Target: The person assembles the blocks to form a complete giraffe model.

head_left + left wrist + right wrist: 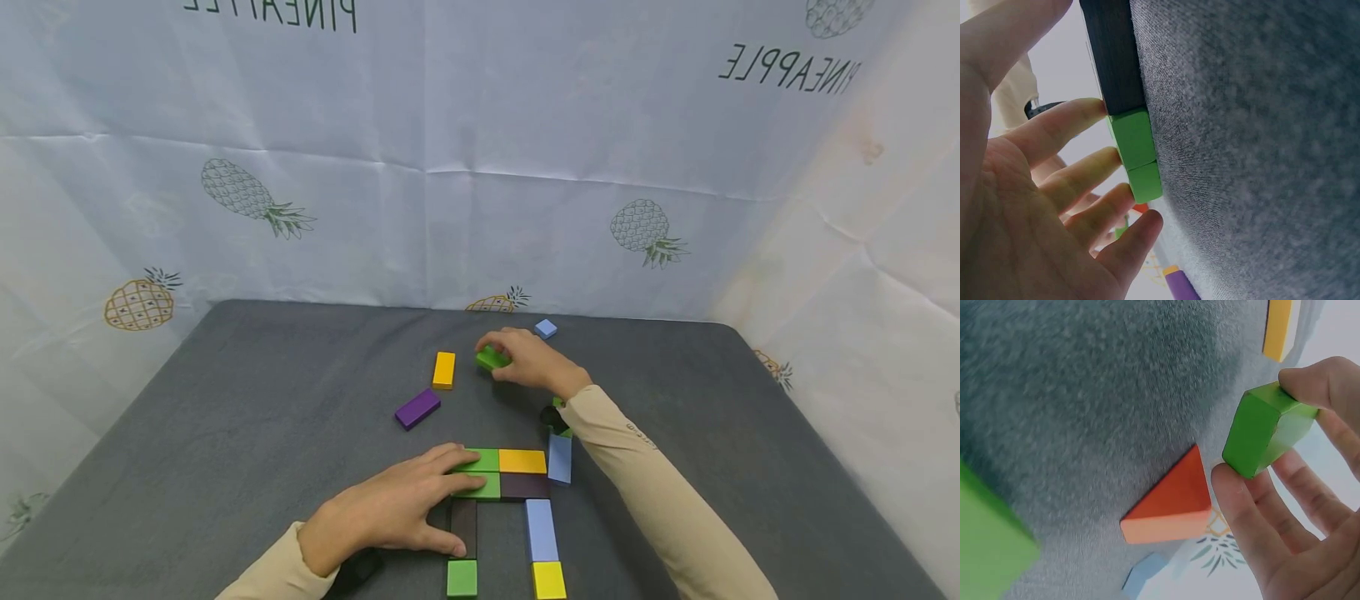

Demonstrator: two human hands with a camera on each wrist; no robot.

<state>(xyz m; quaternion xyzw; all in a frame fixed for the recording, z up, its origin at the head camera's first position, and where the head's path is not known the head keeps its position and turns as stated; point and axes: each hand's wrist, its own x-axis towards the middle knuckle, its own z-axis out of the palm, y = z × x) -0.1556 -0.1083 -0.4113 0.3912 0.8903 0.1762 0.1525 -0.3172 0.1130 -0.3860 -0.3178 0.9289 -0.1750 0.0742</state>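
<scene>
My right hand (532, 362) pinches a green block (1266, 428) between thumb and fingers over the far part of the table. A red triangular block (1175, 494) lies close by in the right wrist view; in the head view the hand hides it. Nearer to me, the left hand (401, 500) rests with spread fingers at the left end of a block layout. Its fingertips touch two green blocks (1135, 140) lying side by side, and the thumb lies on a dark block (463, 521). Beside the green blocks lie an orange-yellow block (522, 461) and another dark block (524, 487).
A light blue block (542, 530) and a yellow block (549, 581) form the layout's right leg; a green block (462, 578) ends the left one. Another blue block (559, 458) adjoins. Loose purple (417, 409), orange-yellow (443, 371) and small blue (546, 328) blocks lie farther back.
</scene>
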